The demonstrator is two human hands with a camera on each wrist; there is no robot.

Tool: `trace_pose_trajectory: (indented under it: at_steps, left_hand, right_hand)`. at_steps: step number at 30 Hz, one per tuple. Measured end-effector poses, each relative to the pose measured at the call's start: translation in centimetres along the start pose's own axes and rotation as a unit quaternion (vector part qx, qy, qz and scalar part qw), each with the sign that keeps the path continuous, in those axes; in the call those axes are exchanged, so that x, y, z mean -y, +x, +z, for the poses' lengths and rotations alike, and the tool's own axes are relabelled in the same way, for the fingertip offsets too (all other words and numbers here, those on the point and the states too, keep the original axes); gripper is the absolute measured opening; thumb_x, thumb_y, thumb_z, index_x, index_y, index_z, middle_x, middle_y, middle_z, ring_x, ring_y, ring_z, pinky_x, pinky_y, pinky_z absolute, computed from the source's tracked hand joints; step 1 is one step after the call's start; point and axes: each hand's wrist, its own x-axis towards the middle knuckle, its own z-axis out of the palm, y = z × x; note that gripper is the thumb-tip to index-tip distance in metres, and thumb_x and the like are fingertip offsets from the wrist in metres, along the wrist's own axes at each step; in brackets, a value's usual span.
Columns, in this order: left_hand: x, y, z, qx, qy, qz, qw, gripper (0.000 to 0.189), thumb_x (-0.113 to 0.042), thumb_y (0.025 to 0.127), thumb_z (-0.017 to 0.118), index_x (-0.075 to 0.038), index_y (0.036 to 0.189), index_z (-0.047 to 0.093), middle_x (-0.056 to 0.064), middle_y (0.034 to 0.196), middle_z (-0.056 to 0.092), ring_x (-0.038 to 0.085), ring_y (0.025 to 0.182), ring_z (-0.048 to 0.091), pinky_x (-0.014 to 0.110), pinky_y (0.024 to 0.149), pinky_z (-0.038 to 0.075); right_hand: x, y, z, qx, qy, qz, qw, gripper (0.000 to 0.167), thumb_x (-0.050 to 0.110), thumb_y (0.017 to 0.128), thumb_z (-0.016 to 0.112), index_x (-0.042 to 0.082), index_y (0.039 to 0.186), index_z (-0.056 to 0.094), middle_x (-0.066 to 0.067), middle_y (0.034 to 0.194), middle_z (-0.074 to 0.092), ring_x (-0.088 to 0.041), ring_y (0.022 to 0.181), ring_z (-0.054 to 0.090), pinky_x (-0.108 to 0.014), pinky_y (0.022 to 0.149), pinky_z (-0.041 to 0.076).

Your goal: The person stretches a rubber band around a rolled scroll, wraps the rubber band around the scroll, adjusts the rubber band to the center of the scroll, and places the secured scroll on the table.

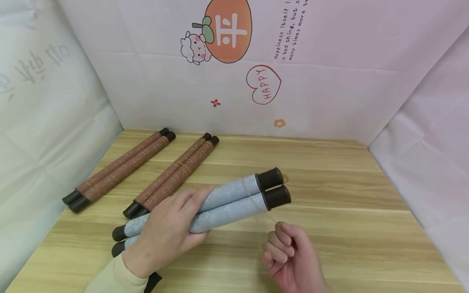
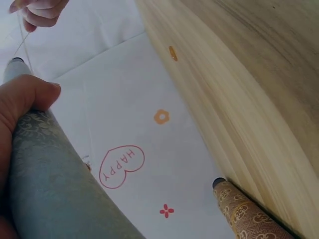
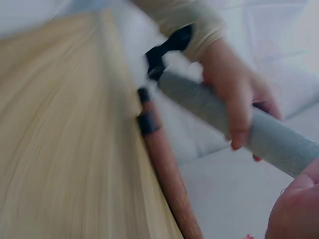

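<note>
A light blue-grey patterned double-roller scroll [image 1: 231,213] with black end knobs is held up at a slant above the table. My left hand [image 1: 168,228] grips it round the middle, its thumb along the roller in the left wrist view. Near the scroll's right end runs a thin yellowish rubber band [image 1: 272,219], stretched toward my right hand [image 1: 293,256]. That hand, below the right end knobs, pinches the band between thumb and curled fingers. In the right wrist view the scroll [image 3: 199,104] extends from the left hand [image 3: 237,89] toward the right hand [image 3: 294,209].
Two brown patterned double-roller scrolls lie slanted on the wooden table [image 1: 348,183]: one far left [image 1: 121,169], another [image 1: 176,175] with an orange band round its middle. A small orange-brown ring [image 1: 286,178] lies behind the blue scroll's knobs. White printed cloth [image 1: 329,93] encloses the table.
</note>
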Motion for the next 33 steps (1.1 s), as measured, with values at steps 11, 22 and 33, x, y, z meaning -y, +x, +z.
trace_pose_trajectory:
  at_steps: [11, 22, 33]
  left_hand:
    - [0.9, -0.4, 0.1, 0.015, -0.011, 0.058, 0.9982, 0.099, -0.025, 0.059, 0.092, -0.010, 0.149, 0.054, 0.005, 0.124, 0.068, 0.023, 0.104, 0.071, 0.047, 0.083, 0.059]
    - [2.2, -1.2, -0.1, 0.032, -0.008, 0.077, 0.9965, 0.098, -0.027, 0.061, 0.092, -0.009, 0.150, 0.054, 0.006, 0.123, 0.067, 0.022, 0.103, 0.070, 0.045, 0.082, 0.059]
    - [2.6, -1.7, 0.1, 0.036, 0.006, 0.120, 0.9921, 0.103, -0.030, 0.058, 0.099, -0.007, 0.148, 0.055, 0.006, 0.123, 0.067, 0.023, 0.101, 0.069, 0.045, 0.079, 0.058]
  right_hand:
    - [1.5, 0.6, 0.0, 0.091, 0.129, 0.056, 0.9858, 0.041, 0.031, 0.111, 0.036, 0.007, 0.110, 0.069, 0.009, 0.081, 0.054, 0.000, 0.066, 0.033, -0.016, 0.085, 0.052]
    - [2.7, 0.1, -0.2, 0.106, 0.028, 0.071, 0.9914, 0.047, 0.024, 0.117, 0.022, 0.020, 0.139, 0.063, 0.000, 0.116, 0.071, -0.001, 0.088, 0.071, -0.015, 0.084, 0.057]
    - [2.9, 0.0, 0.4, 0.011, -0.120, 0.034, 0.9922, 0.051, 0.031, 0.116, 0.019, 0.021, 0.158, 0.047, -0.001, 0.111, 0.077, 0.000, 0.078, 0.075, -0.019, 0.076, 0.060]
